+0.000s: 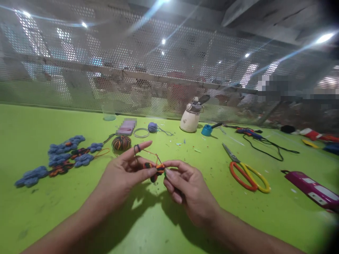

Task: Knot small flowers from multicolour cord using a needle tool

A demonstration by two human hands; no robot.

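2 hands [189,188], 1 yarn piece [160,169]

A perforated grey screen [127,46] stands behind the green tabletop [212,176] under bright lights [325,37].

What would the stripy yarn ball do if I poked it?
The stripy yarn ball would probably roll a little, because it looks roundish and the green table looks flat. It's likely light and squashy, since it seems wound from soft strands.

Yarn piece [160,169]: mottled orange and black. Surface [39,211]: lime green, dark-flecked. Scissor handles [253,186]: one orange, one yellow.
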